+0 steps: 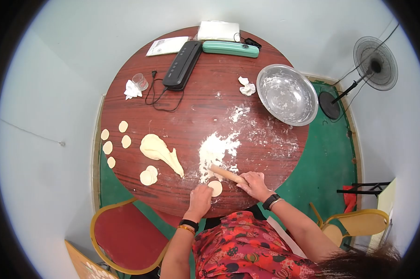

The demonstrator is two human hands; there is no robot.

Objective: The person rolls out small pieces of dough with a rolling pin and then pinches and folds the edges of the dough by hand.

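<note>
Here, left fingers (206,188) pinched on dough disc (215,188), right fingers (245,187) snug around rolling pin (226,173).

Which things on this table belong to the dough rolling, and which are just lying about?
Likely in the job: rolling pin, dough rounds, dough lump, flour, floury metal bowl.

Apparently just lying about: black device, green device, clear cup, crumpled tissues.

It looks like a dining room: round table (182,123), red-padded chair (131,238), standing fan (376,65).
</note>
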